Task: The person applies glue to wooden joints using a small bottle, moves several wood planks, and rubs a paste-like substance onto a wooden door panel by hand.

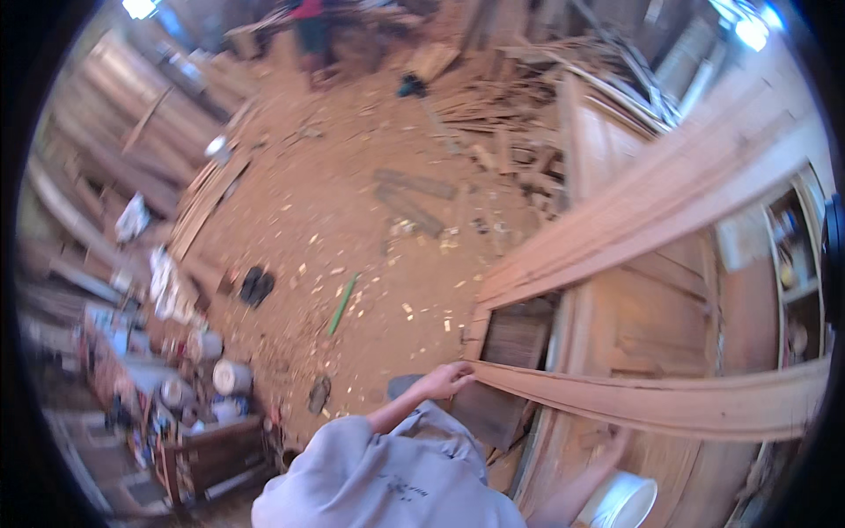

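Note:
A large wooden frame [651, 396] reaches in from the right, its two long moulded rails joined by a short crosspiece at the left end. At the near corner of that end, my left hand [444, 380] has its fingers curled against the wood. My right hand [613, 440] is lower right, at the underside of the near rail; its fingers are blurred and partly hidden by the rail. Beneath the frame is a panelled wooden door [651, 308]. Close to my right forearm stands a white bucket [629, 502].
Wood chips and a green strip [342, 304] lie on the dirt floor. A cluttered workbench [211, 440] with tins is at lower left. Planks [141, 97] lean far left; scrap wood [493, 106] is piled at the back. Another person [310, 35] stands far off. Shelves [797, 255] are at right.

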A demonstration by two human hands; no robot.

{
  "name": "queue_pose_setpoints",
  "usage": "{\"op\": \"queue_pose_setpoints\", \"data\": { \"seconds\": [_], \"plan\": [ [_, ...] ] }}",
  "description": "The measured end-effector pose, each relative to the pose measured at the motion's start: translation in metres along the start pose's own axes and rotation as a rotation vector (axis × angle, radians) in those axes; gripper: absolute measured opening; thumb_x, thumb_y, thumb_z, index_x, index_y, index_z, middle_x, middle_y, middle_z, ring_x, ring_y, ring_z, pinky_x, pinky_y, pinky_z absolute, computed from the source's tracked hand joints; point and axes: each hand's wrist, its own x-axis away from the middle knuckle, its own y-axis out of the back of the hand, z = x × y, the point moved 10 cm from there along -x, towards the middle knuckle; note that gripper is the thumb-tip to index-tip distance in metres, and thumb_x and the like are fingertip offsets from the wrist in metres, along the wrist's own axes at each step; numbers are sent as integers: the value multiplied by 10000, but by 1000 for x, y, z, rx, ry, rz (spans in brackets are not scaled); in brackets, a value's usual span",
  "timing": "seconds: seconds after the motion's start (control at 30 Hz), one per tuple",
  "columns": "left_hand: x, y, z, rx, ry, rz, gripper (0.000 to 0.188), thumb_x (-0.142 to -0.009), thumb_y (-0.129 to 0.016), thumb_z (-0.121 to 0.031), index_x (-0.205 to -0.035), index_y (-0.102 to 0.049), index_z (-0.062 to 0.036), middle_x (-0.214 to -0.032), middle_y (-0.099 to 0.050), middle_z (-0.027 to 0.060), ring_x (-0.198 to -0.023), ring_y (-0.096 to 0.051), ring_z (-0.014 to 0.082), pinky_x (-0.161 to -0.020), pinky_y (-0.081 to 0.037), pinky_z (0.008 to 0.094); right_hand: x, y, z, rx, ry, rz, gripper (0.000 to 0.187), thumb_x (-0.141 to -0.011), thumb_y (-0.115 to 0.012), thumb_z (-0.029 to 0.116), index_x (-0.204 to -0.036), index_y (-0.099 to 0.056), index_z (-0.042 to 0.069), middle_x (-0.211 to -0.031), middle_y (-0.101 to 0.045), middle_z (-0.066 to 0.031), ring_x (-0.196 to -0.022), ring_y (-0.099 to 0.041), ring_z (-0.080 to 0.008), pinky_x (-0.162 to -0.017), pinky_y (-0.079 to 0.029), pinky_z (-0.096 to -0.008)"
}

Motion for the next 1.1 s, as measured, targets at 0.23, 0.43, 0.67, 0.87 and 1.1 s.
{"op": "queue_pose_setpoints", "data": {
  "seconds": [0.23,0.43,0.67,0.87,1.1],
  "plan": [
    [55,-15,13,25,-9,-61,428,-945,-498,-370,-1162,-545,-4,-1031,-640,181,-985,-617,301,-846,-488,399,163,-9,97,-350,24,-213,651,-889,-541,491,-1364,-361,85,-1298,-451,-117,-1213,-420,-264,-931,-422,-365],
    [125,-42,-19,9,-184,65,456,-959,-445,-415,-1157,-548,-17,-1084,-617,190,-1040,-586,318,-884,-463,401,289,9,-2,-299,-15,-47,558,-864,-593,403,-1251,-410,45,-1183,-482,-131,-1064,-489,-251,-834,-437,-368],
    [253,-78,26,67,55,195,629,-934,-403,-550,-1130,-580,21,-1096,-611,231,-1047,-584,349,-888,-456,420,422,-97,-26,407,-105,545,374,-835,-607,307,-1013,-525,-11,-910,-568,-150,-857,-570,-270,-728,-460,-384],
    [306,-28,54,242,16,-364,746,-862,-502,-612,-1184,-510,61,-1087,-605,264,-1010,-600,367,-860,-473,413,517,-242,21,499,418,979,263,-808,-615,186,-741,-505,-44,-639,-511,-89,-608,-469,-173,-585,-420,-358],
    [411,108,125,376,312,-979,761,-838,-612,-494,-1294,-421,86,-1221,-539,270,-1143,-538,325,-962,-426,380,655,-379,41,546,388,1484,285,-827,-675,225,-866,-541,-24,-687,-572,-92,-632,-542,-133,-562,-448,-323]
  ]
}}
